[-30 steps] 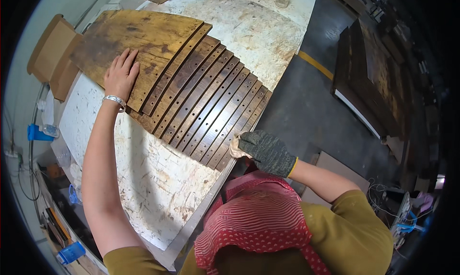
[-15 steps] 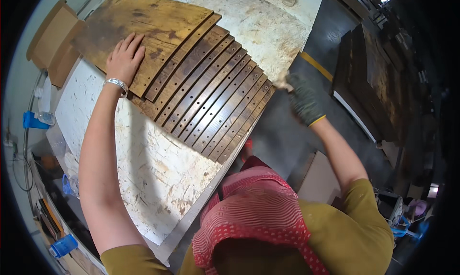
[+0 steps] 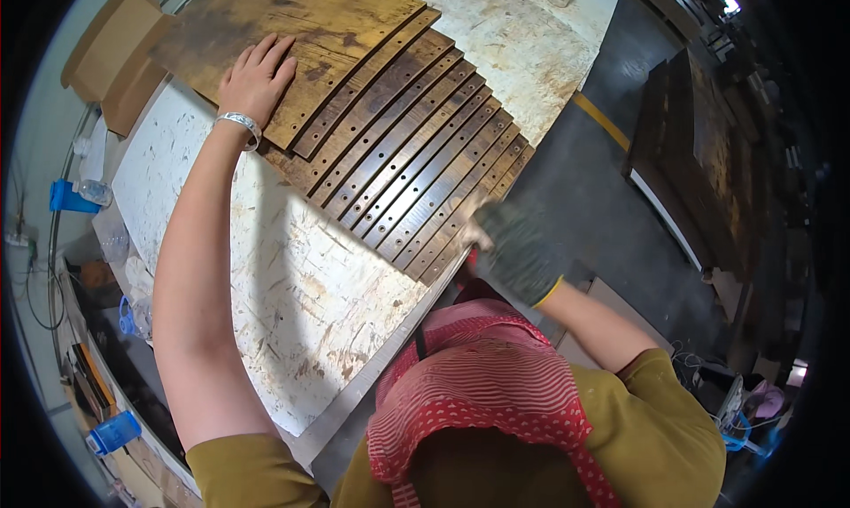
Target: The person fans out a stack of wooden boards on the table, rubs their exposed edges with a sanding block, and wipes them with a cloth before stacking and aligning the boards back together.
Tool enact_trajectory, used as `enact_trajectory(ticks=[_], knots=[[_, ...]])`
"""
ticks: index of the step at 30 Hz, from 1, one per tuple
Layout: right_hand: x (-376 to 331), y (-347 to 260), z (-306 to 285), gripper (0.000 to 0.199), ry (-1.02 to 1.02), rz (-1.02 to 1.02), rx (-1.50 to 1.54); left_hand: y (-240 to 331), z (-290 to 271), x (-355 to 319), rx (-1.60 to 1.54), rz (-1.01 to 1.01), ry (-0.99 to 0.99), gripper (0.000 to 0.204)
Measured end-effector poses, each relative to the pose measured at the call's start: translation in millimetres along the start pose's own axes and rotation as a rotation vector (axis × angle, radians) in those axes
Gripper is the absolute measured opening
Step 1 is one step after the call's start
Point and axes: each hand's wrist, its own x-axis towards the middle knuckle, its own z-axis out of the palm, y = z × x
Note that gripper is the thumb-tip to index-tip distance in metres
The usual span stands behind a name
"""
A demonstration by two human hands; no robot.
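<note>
My bare left hand (image 3: pixel 257 81), a silvery bracelet at its wrist, lies flat with fingers spread on the top wooden board (image 3: pixel 328 34). Beneath that board, a stack of dark brown curved boards (image 3: pixel 398 158) fans out in steps toward me, with small holes along the exposed strips. My right hand (image 3: pixel 518 247) wears a dark grey-green glove with a yellow cuff and bare, pale fingertips. It is at the near right end of the lowest boards, by the table corner. Motion smears its fingers, so I cannot tell whether they hold anything.
The boards rest on a scuffed, stained white table (image 3: pixel 292 304). Left of it are an open cardboard box (image 3: pixel 111 52), a blue holder (image 3: pixel 73 196) and a blue container (image 3: pixel 113 433). Across the grey floor, at right, stands a stack of dark panels (image 3: pixel 699 154).
My right hand has swept left and nearer to me along the boards' edge. My left hand keeps its place on the top board; the whole view has shifted slightly.
</note>
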Motion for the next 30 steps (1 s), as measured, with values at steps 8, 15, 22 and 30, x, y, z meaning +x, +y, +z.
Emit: enact_trajectory(ticks=[8, 15, 22, 30], knots=[[-2.3, -38.3, 40.7, 0.026, -0.391, -0.340, -0.724, -9.2, 2.6, -4.9, 0.041, -0.033, -0.023, 0.052], [-16.3, -13.7, 87.7, 0.027, -0.474, -0.298, -0.686, 1.1, -0.1, 0.1, -0.001, -0.015, -0.028, 0.051], [-13.9, 7.0, 39.5, 0.021, -0.267, 0.056, -0.141, -0.6, -2.3, -4.8, 0.003, -0.010, -0.010, 0.052], [-17.3, -47.6, 71.6, 0.018, -0.546, -0.128, -0.732, -1.8, -0.6, -5.8, 0.039, -0.050, -0.028, 0.051]])
